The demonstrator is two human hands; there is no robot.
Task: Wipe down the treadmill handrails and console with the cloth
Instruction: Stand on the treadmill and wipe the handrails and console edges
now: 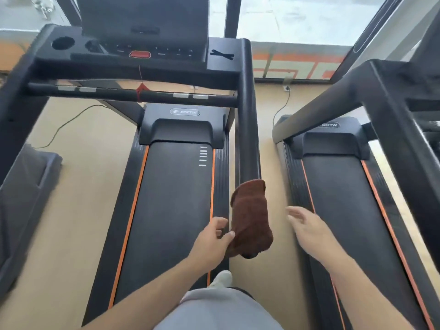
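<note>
A brown cloth [251,217] is draped over the near end of the treadmill's right handrail [247,125]. My left hand [215,236] pinches the cloth's left edge between thumb and fingers. My right hand [307,225] hovers open just right of the cloth, not touching it. The black console [142,51] with a red stop button [140,54] sits at the top. The left handrail [16,125] runs down the left side.
A second treadmill [345,186] stands close on the right, its handrail [333,91] slanting across. Another machine's base [26,191] is at the left. Power cables [69,122] trail over the beige floor. My shoe [222,278] is on the belt's right edge.
</note>
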